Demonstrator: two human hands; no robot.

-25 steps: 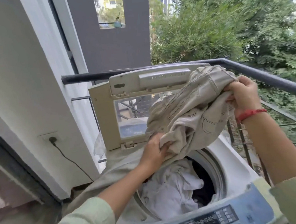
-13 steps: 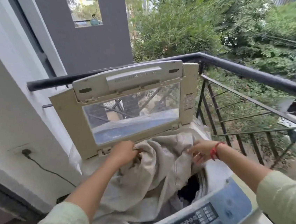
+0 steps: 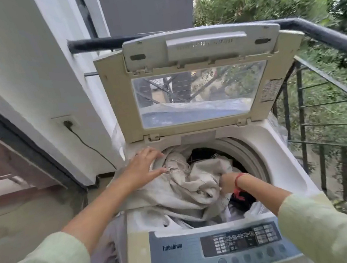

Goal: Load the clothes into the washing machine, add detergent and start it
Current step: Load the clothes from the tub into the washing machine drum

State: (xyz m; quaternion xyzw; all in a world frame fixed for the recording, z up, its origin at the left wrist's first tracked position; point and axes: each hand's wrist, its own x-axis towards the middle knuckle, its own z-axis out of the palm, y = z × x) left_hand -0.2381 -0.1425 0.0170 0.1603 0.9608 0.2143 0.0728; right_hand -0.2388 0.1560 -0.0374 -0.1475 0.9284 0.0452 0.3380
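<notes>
On the balcony, a beige garment (image 3: 175, 195) trails leftward over the washer rim (image 3: 249, 153).

Right hand (image 3: 227, 186) fingers buried in beige garment (image 3: 185, 191), control panel (image 3: 240, 242) labels unreadable

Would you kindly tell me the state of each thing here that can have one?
Lid: open, standing upright.
Drum: partly filled with clothes.
Beige garment: half in the drum, draped over its left rim.
Plug: in the wall socket.
Left hand: fingers straight, pressing flat on the beige garment.
Right hand: down in the drum, fingers hidden among the clothes.
</notes>
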